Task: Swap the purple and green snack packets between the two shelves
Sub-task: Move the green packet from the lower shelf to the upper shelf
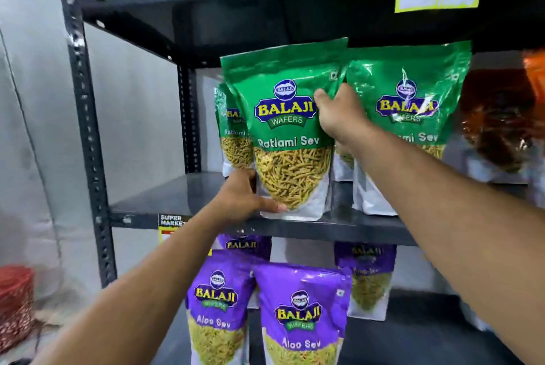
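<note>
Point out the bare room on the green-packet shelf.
Free: the shelf board left of the front green packet, up to the rack post. Crowded: rightward, green packets stand close; only a narrow gap separates them.

Upper shelf (182,196): green packets (290,128) standing upright, orange packet (498,128) at the right.
Lower shelf (413,350): purple packets (300,317) standing upright in rows.

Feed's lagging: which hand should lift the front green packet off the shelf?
Probably the left hand: it cups the front green packet's bottom corner. The right hand only grips its upper edge.
</note>
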Action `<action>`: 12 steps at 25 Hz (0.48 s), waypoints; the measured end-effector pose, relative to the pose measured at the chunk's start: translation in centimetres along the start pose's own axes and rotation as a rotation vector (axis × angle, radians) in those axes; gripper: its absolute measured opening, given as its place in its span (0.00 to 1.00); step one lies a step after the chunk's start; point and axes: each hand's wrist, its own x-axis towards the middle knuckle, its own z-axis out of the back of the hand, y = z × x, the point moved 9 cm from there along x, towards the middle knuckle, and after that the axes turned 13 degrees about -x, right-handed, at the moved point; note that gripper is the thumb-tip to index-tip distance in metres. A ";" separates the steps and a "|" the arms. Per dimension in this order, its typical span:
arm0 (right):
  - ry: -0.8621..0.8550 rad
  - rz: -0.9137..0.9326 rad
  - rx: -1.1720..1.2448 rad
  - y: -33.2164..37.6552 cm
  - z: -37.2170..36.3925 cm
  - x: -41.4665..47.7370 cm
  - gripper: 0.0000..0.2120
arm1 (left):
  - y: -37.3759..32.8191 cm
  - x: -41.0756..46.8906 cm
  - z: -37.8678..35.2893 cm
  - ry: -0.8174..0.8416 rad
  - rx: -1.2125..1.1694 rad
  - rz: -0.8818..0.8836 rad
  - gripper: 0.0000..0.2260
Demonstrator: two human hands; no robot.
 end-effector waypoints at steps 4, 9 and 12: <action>-0.007 -0.059 0.042 -1.1 -1.6 0.5 0.25 | 0.8 0.8 0.0 0.025 -0.085 0.023 0.28; 0.061 0.014 -0.211 -1.2 -1.3 -2.4 0.23 | 0.1 -0.2 0.4 -0.076 0.007 0.016 0.30; 0.058 0.256 -0.381 -0.9 1.1 -7.8 0.27 | -1.2 -5.1 2.3 -0.365 0.141 -0.170 0.40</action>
